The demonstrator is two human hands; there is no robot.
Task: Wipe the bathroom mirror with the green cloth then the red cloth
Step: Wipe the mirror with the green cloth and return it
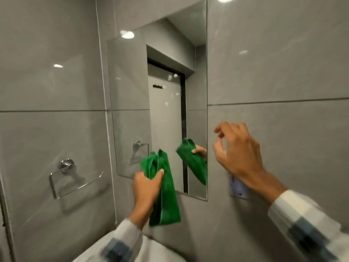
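Note:
The tall frameless mirror (164,103) hangs on the grey tiled wall ahead. My left hand (146,188) grips a bunched green cloth (166,195) just below the mirror's lower left corner; the cloth droops down past my wrist. Its reflection shows in the mirror's lower right. My right hand (238,150) is raised to the right of the mirror, close to the wall tiles, fingers loosely curled and apart, holding nothing. No red cloth is in view.
A chrome towel ring (66,178) is fixed to the left wall. A pale switch plate (238,190) sits on the wall under my right wrist. The white rim of a basin (156,250) shows at the bottom.

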